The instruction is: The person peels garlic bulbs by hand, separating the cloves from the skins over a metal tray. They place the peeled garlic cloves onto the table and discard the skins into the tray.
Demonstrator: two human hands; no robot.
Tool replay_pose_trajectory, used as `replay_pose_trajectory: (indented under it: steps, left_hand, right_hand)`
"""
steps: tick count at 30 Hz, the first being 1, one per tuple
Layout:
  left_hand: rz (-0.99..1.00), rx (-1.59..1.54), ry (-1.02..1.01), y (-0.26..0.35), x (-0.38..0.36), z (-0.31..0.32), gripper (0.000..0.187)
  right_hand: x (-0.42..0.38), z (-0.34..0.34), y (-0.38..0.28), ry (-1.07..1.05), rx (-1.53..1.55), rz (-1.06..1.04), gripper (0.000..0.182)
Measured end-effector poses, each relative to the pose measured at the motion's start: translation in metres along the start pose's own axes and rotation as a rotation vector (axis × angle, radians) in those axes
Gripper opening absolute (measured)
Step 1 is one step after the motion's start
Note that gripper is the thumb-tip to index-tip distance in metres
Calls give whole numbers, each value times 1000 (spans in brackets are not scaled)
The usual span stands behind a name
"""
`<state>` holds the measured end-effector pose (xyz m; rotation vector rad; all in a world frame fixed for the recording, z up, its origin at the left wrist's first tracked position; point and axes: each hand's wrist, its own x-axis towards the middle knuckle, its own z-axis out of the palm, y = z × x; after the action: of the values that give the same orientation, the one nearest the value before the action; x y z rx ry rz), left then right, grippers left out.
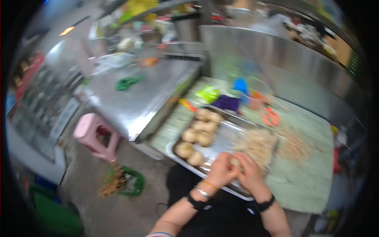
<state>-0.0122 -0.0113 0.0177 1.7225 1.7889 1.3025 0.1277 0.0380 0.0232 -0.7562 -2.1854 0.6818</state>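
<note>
Both my hands meet over the front edge of a shallow metal tray [170, 147]. My left hand [221, 170] and my right hand [248, 169] are closed together around a small pale piece [235, 162], mostly hidden by the fingers; I cannot tell its kind. Several round, pale tan balls [204, 138] fill the tray's left side. A heap of pale shreds [256, 145] lies at its right, just beyond my right hand. Bare shiny metal shows between the two groups.
More shreds [294, 145] and orange-handled scissors [271, 117] lie on the pale green tabletop [304, 185]. Behind the tray are a purple cloth [226, 103] and a clear container [258, 93]. A steel counter [142, 93], pink stool [96, 134] and green basket [133, 181] stand left.
</note>
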Motion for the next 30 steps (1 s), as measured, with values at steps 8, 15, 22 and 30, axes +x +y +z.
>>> replay_pose_trajectory:
  steps: [8,15,22,30]
  left_hand:
    - [32,-9,-5,-13,5,6,20]
    - [-132,-239,0,-27,6,17,15]
    - [-118,-376,-78,-60,11,38,12]
    - [-583,-949,-366,-33,16,7,15]
  right_hand:
    - [2,-4,-6,-162,51,34,49]
    - [5,0,-8,-86,179,15,46]
    - [-6,7,5,-68,39,-140,51]
    - [-7,8,9,42,88,18,41]
